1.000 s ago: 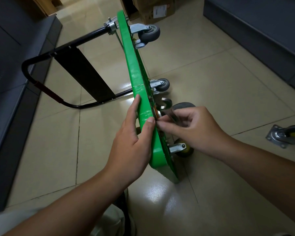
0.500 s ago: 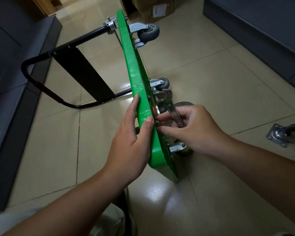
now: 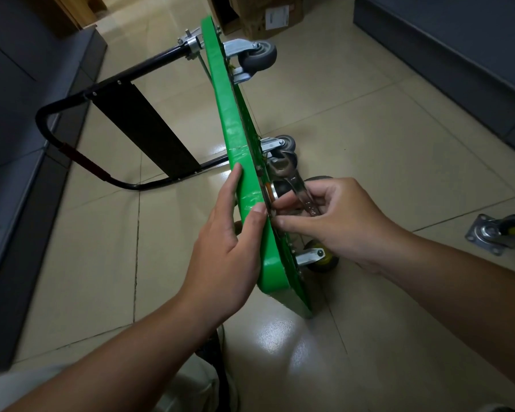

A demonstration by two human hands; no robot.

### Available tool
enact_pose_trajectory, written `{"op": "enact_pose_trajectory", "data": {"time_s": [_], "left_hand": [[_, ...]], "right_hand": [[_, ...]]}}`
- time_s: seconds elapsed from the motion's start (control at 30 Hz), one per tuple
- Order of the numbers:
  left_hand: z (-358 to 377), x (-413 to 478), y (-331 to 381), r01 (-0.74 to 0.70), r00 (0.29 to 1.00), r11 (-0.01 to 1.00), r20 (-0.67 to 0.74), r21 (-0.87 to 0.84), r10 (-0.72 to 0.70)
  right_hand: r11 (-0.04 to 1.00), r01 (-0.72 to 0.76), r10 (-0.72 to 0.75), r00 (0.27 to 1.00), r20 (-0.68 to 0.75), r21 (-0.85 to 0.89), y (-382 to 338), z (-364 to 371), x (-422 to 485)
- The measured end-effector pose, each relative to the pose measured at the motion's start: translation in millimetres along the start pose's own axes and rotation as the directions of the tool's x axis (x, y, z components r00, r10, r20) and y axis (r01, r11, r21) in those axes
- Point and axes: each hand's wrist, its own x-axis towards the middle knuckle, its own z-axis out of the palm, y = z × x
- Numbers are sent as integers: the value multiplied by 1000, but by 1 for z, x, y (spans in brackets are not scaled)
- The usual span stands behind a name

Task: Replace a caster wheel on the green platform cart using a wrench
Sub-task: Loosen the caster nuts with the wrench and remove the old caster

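The left hand clasps the rim of the green platform cart, thumb over the edge and forefinger straight along the far face. Just beside it, the right hand curls its fingers round a wrench, whose open head lies beyond the fingertips. The cart stands on edge, wheels toward the right hand. A loose caster lies farther right.

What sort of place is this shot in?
Probably a storeroom or office back room: glossy tiled floor, cardboard boxes at the far end, dark grey units along both sides.
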Motion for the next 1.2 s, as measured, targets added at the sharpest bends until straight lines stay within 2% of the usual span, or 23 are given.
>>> {"op": "enact_pose_trajectory", "data": {"time_s": [0.1, 0.17, 0.33, 0.5, 0.67, 0.83, 1.03, 1.2], "left_hand": [[1, 0, 0, -3, 1000, 1000, 6, 4, 3], [1, 0, 1, 0, 1000, 1000, 6, 11, 0], [1, 0, 1, -1, 1000, 1000, 2, 23, 1], [1, 0, 0, 9, 1000, 1000, -4, 30, -9], [0, 0, 1, 6, 1000, 999, -11, 44, -6], [1, 0, 1, 15, 1000, 999, -6, 45, -14], [1, 0, 1, 14, 1000, 999, -8, 44, -14], [1, -1, 2, 16, 1000, 999, -10, 39, -16]], "right_hand": [[996, -5, -3, 996, -93, -86, 1, 4, -1], [994, -33, 25, 997, -75, -108, 1, 3, 1], [998, -59, 60, 998, 14, -25, -4, -1, 2], [993, -42, 33, 996, -86, -114, -1, 4, 0], [991, -125, 127, 992, 27, -54, -4, 0, 2], [987, -154, 152, 987, -60, -35, -5, 2, 2], [982, -185, 184, 982, 35, 30, -3, 2, 3], [990, -133, 134, 990, -32, 50, -6, 4, 1]]}}
